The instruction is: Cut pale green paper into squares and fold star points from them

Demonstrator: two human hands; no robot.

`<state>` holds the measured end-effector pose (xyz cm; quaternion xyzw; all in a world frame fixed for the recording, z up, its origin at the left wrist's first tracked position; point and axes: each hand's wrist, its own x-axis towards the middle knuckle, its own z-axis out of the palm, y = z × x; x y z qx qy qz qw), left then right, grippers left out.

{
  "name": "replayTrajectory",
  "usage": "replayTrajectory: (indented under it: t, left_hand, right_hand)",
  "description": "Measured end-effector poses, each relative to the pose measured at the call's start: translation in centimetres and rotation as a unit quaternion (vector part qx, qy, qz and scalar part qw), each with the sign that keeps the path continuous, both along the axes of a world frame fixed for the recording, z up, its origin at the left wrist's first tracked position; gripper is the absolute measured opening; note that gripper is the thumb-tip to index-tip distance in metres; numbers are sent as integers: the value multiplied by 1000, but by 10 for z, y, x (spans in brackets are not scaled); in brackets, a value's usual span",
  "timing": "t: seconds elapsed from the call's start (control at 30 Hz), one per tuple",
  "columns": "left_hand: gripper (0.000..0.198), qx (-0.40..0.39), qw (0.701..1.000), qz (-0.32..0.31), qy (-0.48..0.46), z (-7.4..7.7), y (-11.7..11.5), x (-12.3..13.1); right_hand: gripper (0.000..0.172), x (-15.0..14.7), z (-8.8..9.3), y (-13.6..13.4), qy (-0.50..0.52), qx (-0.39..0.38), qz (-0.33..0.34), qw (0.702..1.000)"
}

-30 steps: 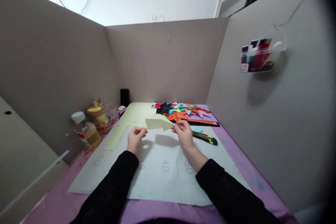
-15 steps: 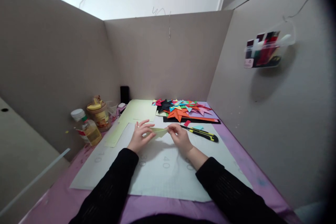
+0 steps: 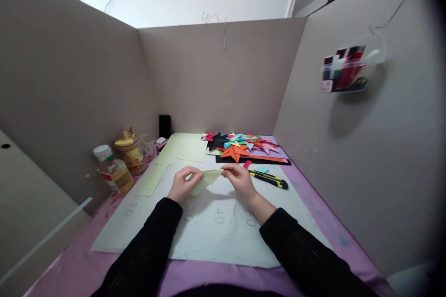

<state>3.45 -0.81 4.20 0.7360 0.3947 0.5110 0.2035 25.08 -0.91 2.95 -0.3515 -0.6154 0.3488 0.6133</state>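
Observation:
Between my hands is a small folded piece of pale yellow-green paper [image 3: 211, 176], raised a little above the white mat. My left hand [image 3: 183, 184] pinches its left side between thumb and fingers. At the right tip, my right hand [image 3: 239, 181] grips the paper with thumb and forefinger. A black and yellow utility knife [image 3: 270, 178] lies just right of my right hand. Near it are a red paper scrap [image 3: 247, 164] and a light blue scrap [image 3: 262, 170]. Behind my hands sits a pile of folded paper stars, with an orange star [image 3: 236, 151] in front.
A white mat with printed numbers [image 3: 223, 241] covers the purple cloth [image 3: 205, 278]. Pale green sheets [image 3: 163, 162] lie at the back left. A bottle [image 3: 120, 176], a tub [image 3: 131, 153] and a black phone-like object [image 3: 165, 126] stand left. Grey panels [image 3: 216, 79] enclose the table.
My left fingers, spread before, have closed onto the left side of the paper. More of the paper now shows, hanging below my left fingers. My right hand keeps its pinch.

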Motion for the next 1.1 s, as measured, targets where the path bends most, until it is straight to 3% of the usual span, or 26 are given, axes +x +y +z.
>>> replayTrajectory:
  t: [0.3, 0.63, 0.93, 1.1]
  left_hand:
    - [10, 52, 998, -10, 21, 0, 1, 1]
    - [14, 49, 999, -9, 2, 3, -1, 0]
    - [18, 30, 999, -4, 21, 4, -1, -2]
    - [16, 43, 998, -13, 39, 6, 0, -3]
  right_hand:
    - [11, 3, 2, 1, -11, -7, -2, 1000]
    - [17, 6, -3, 4, -40, -27, 17, 999]
    - [8, 9, 5, 3, -125, 120, 30, 984]
    - [5, 13, 9, 2, -169, 122, 34, 977]
